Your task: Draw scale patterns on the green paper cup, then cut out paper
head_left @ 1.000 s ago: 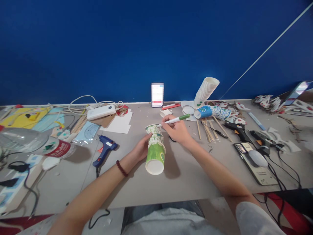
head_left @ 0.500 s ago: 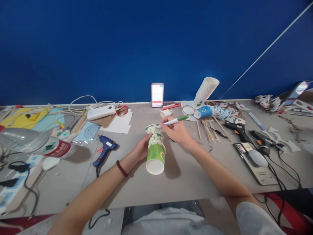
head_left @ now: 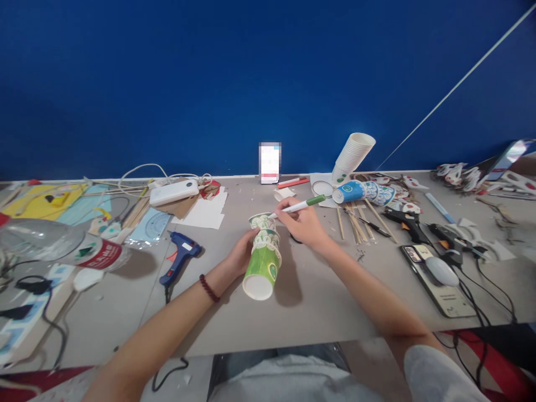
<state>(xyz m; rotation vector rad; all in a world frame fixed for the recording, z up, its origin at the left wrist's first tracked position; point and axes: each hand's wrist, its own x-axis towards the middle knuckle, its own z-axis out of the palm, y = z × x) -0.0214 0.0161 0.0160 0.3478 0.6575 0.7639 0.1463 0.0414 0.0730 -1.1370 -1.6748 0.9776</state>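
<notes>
A stack of green-patterned paper cups (head_left: 263, 262) lies tilted in front of me, its white round base facing my body. My left hand (head_left: 243, 254) is closed around the stack's left side, with some fingers hidden behind it. White cups with green line drawings form the far end of the stack. Between the fingers of my right hand (head_left: 299, 223) is a white marker with a green end (head_left: 304, 205). The marker's tip meets the drawn surface of the far cup; whether it touches is too small to tell.
A blue glue gun (head_left: 181, 257) and a plastic bottle (head_left: 84, 245) lie to the left. At the back stand a lit phone (head_left: 270, 163) and a leaning stack of white cups (head_left: 354, 156). Blue-patterned cups (head_left: 352, 191), wooden sticks, black glue guns and a phone under a mouse (head_left: 441, 271) occupy the right.
The near end of the green cup stack has swung left and turned slightly, bringing its oval emblem more into view. The marker has shifted slightly with my right hand.
</notes>
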